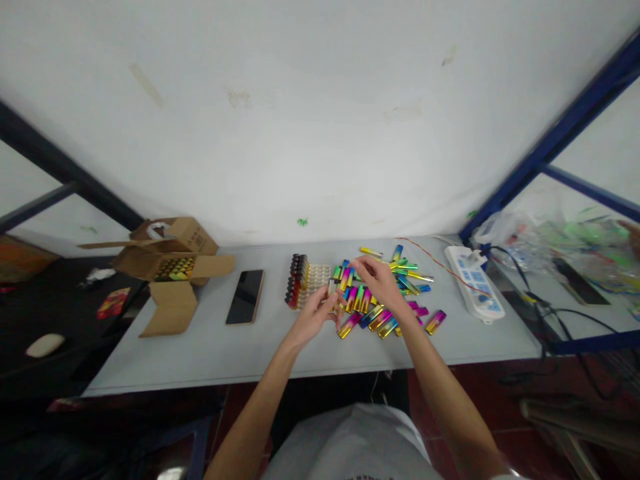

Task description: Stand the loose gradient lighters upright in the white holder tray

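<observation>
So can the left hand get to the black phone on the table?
Probably yes: the phone lies on the left hand's own side, and nothing seems to stand between them along the grey tabletop, in front of the pale rack.

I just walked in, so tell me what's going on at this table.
A person is working bare-handed at a grey table. The left hand, beside a pale tray, seems to pinch something too small to identify. Dark-topped pieces stand along the tray's left side. The right hand is over a spread of shiny multicoloured pieces; whether it grips one is unclear. A phone lies left of the tray.
</observation>
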Demonstrator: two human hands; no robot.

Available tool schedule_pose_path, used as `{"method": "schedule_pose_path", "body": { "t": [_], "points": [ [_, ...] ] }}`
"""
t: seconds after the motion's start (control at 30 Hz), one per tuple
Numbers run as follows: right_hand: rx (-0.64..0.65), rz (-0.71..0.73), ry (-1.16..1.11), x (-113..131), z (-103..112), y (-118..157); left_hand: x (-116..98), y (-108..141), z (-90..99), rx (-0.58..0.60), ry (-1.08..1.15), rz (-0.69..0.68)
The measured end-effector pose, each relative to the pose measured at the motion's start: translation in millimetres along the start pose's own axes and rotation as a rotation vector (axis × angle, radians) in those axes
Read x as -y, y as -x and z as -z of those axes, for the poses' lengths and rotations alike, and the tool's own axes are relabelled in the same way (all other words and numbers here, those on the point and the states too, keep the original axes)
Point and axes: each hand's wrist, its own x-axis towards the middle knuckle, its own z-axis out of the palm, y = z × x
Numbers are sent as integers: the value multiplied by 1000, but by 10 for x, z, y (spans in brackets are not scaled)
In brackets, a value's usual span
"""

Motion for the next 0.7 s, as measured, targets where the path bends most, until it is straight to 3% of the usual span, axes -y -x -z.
{"method": "schedule_pose_path", "body": {
  "t": [0.2,0.43,0.53,0.7],
  "points": [
    [29,-50,12,-131,22,222,18,-5,44,-123,145,75],
    [96,-91,44,-161,-46,467,59,30,14,-121,236,241],
    [144,-77,64,-134,8,488,61,61,14,-159,174,210],
    [143,-93,96,-129,120,511,94,72,59,-350,-23,133]
  ]
}}
